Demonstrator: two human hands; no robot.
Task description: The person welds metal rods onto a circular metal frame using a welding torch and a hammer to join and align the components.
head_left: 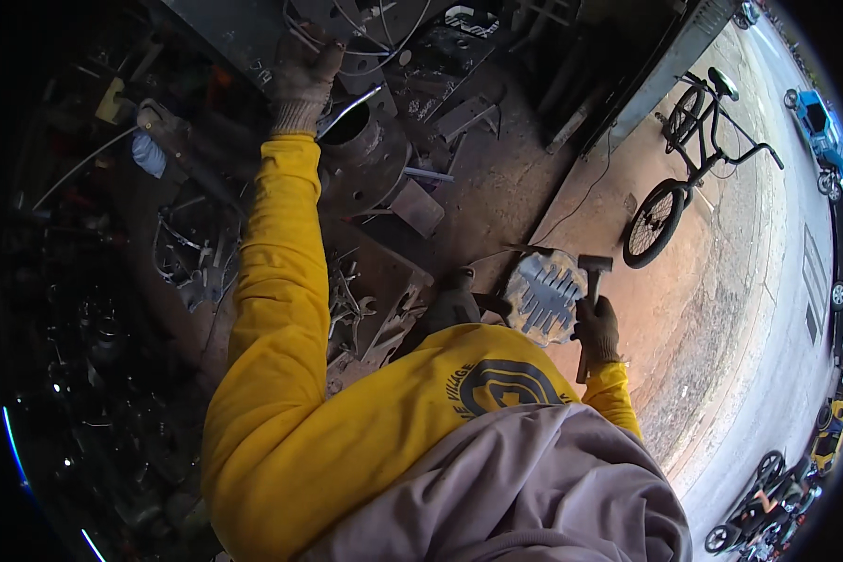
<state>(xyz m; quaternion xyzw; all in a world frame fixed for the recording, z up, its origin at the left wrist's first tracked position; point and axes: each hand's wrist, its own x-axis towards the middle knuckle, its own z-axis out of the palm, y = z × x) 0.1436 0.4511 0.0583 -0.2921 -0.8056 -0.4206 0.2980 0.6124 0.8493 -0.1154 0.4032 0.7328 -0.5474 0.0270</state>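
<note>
My right hand point(597, 328), in a dark knit glove, is closed round the handle of a hammer point(595, 265). The hammer's head points up and away from me. Just left of it lies a rounded metal plate point(545, 292) with rows of dark slots. My left arm stretches far forward, and its gloved hand point(306, 70) is closed on a round guard of thin bent wire point(381, 49). Partly hidden behind the left wrist, a shiny metal rod point(351, 110) slants over a dark, hollow steel cylinder point(348, 126) on a round flange.
Wrenches and scrap metal point(354, 304) crowd the floor by my left arm. My dark shoe point(454, 304) is near the slotted plate. A cable point(581, 201) trails across the floor. To the right stand a black bicycle point(688, 169) and, beyond the pavement, parked motorcycles point(768, 496).
</note>
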